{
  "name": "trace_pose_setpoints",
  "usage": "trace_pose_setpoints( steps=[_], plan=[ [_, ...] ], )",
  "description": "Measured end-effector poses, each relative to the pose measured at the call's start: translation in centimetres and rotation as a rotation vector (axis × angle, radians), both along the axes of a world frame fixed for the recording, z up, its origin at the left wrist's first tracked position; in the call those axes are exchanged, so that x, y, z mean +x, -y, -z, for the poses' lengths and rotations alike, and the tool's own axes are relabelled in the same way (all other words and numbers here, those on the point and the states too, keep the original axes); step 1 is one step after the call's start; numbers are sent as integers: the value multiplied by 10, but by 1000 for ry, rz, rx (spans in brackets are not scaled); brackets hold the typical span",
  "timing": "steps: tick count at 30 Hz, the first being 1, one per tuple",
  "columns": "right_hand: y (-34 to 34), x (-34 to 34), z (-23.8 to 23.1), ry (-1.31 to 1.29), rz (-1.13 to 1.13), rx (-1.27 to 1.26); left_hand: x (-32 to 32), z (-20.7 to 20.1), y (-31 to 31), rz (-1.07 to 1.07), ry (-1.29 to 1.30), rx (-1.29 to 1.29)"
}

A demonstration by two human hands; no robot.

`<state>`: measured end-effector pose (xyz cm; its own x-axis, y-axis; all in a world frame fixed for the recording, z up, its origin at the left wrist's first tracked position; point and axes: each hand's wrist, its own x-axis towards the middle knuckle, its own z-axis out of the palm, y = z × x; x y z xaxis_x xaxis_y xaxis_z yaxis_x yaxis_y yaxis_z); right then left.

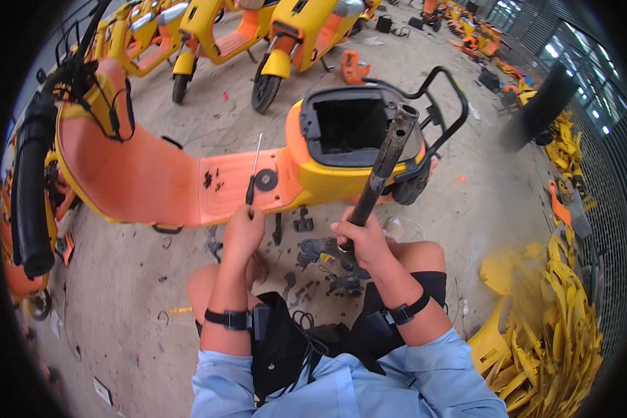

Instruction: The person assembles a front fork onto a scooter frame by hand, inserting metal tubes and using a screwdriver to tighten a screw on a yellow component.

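My left hand (245, 228) is closed round the black handle of a screwdriver (256, 167), whose long shaft points away over the scooter's footboard. In my right hand (362, 237) is a dark metal tube (383, 167), tilted up and to the right, with an open end and a hole near its top. In front of me stands an orange and yellow electric scooter (188, 171). Its seat is off, and the black storage well (348, 125) lies open. Small dark screws (212, 180) and a black round disc (265, 180) rest on the footboard.
Loose black parts (327, 261) lie on the floor by my legs. A pile of yellow panels (543, 334) rises at the right. Several yellow scooters (285, 49) stand at the back. A black handlebar grip (31, 188) juts in at the left, and a black rack (453, 104) sticks out behind the storage well.
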<state>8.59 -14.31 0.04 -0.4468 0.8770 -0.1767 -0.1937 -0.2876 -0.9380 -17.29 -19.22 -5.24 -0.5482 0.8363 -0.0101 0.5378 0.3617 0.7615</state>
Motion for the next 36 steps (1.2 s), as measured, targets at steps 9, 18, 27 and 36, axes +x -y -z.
trace_pose_setpoints(
  steps=[9,18,27,36],
  plan=[
    [10,-6,38,46,-111,50,11,-8,2,138,89,-109],
    [-1,-12,60,376,38,468,17,0,-4,216,11,-132],
    [-20,-3,115,272,105,45,24,-3,-7,257,-47,-233],
    [-20,-3,125,334,124,27,35,3,-14,359,-77,-265]
  ],
)
